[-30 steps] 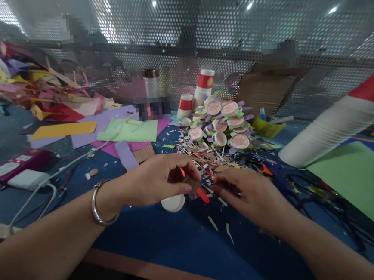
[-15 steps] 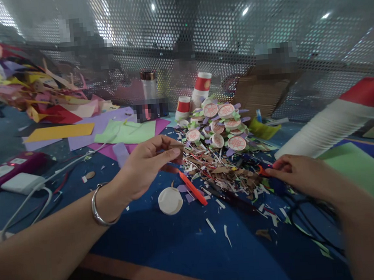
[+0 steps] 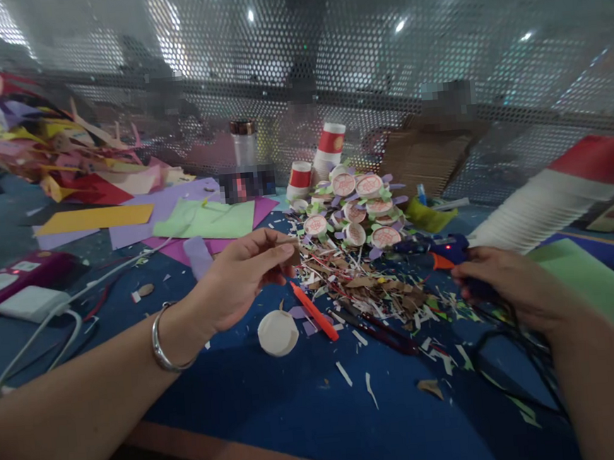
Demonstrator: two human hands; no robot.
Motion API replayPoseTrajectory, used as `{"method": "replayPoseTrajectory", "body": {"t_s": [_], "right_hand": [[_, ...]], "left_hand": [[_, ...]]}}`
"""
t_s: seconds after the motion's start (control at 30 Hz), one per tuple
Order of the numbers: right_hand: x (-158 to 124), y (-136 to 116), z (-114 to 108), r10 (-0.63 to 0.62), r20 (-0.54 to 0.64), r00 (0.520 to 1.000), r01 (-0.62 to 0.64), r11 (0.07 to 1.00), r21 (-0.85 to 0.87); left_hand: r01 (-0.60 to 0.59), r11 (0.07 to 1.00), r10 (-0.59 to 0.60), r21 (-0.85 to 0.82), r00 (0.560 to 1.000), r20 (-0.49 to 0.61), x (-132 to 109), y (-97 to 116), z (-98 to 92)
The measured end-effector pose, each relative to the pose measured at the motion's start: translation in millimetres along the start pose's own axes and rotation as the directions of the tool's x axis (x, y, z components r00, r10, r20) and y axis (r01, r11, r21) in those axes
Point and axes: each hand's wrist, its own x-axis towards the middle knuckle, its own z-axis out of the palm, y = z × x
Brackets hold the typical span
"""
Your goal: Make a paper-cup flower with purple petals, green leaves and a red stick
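Between the thumb and fingers of my left hand (image 3: 254, 273) is a small brown cardboard piece (image 3: 294, 252), mostly covered by the fingers. My right hand (image 3: 502, 282) is closed around the handle of a blue glue gun (image 3: 449, 249) with an orange trigger and a lit red light. Its nozzle points left, above the paper scraps. Below my left hand lie a red-orange pen-like stick (image 3: 314, 311) and a white paper disc (image 3: 277, 333). Dark-handled scissors (image 3: 384, 334) rest among the scraps.
A heap of decorated cup bottoms (image 3: 356, 212) stands behind a pile of scraps (image 3: 364, 278). Stacked paper cups (image 3: 543, 201) lean at right. Coloured sheets (image 3: 205, 219), a purple device (image 3: 24, 277) and white cables occupy the left. A black cord (image 3: 530, 365) loops below my right hand.
My right hand has lifted the glue gun from the scraps, and its body now shows level in the hand. My left hand stays nearly still with the cardboard piece.
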Motion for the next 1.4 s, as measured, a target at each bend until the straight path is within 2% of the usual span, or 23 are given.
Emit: {"method": "replayPoseTrajectory", "body": {"t_s": [0.1, 0.2, 0.3, 0.4, 0.5, 0.63, 0.7, 0.8, 0.9, 0.97, 1.13, 1.27, 1.4], "right_hand": [[-4.3, -8.1, -3.6, 0.067, 0.091, 0.994, -0.089, 0.959, 0.269], [-7.3, -15.7, -4.3, 0.055, 0.113, 0.992, -0.102, 0.877, 0.469], [-9.8, -22.0, 0.4, 0.024, 0.117, 0.993, -0.088, 0.807, 0.584], [-14.3, -27.5, 9.9, -0.007, 0.163, 0.987, -0.097, 0.777, 0.622], [-22.7, -33.5, 21.2, -0.042, 0.227, 0.973, -0.107, 0.790, 0.604], [-38.4, -42.9, 33.7, -0.069, 0.330, 0.941, -0.111, 0.860, 0.497], [-45.1, -47.8, 37.4, -0.106, 0.314, 0.943, -0.037, 0.908, 0.417], [-50.4, -53.5, 39.7, -0.232, 0.202, 0.951, 0.184, 0.955, 0.231], [-52.0, -54.8, 40.6, -0.337, 0.217, 0.916, 0.317, 0.940, 0.125], [-54.0, -53.8, 42.1, -0.342, 0.234, 0.910, 0.331, 0.940, 0.086], [-63.2, -54.4, 48.7, -0.327, 0.149, 0.933, 0.323, 0.945, 0.049], [-64.5, -58.1, 50.8, -0.371, 0.198, 0.908, 0.355, 0.928, 0.110], [-61.5, -57.7, 50.1, -0.415, 0.213, 0.885, 0.408, 0.910, 0.080]], "left_hand": [[-0.002, 1.000, 0.002, 0.000, 1.000, 0.024, -0.6, -2.0, 0.0], [0.014, 1.000, -0.013, -0.005, 0.999, 0.047, -0.6, -4.1, 0.1], [0.028, 1.000, -0.028, 0.010, 0.998, 0.060, -0.2, -5.9, 1.1], [0.005, 1.000, -0.007, 0.020, 0.997, 0.072, 0.0, -6.7, 3.0], [-0.032, 0.999, 0.029, 0.038, 0.997, 0.073, -0.1, -6.7, 5.0], [-0.074, 0.991, 0.067, 0.113, 0.996, 0.061, -0.2, -7.7, 6.4], [-0.083, 0.986, 0.073, 0.142, 0.995, 0.070, -0.3, -8.7, 6.2], [-0.077, 0.984, 0.065, 0.160, 0.995, 0.078, -0.8, -9.6, 5.9], [-0.064, 0.985, 0.054, 0.162, 0.997, 0.062, -1.6, -9.6, 6.4], [-0.059, 0.985, 0.049, 0.162, 0.997, 0.061, -2.0, -9.4, 7.1], [-0.042, 0.987, 0.033, 0.153, 0.998, 0.060, -2.5, -9.2, 8.6], [-0.029, 0.990, 0.020, 0.139, 0.998, 0.066, -2.9, -9.7, 9.0], [-0.028, 0.992, 0.018, 0.123, 0.997, 0.081, -1.8, -11.8, 9.0]]}}
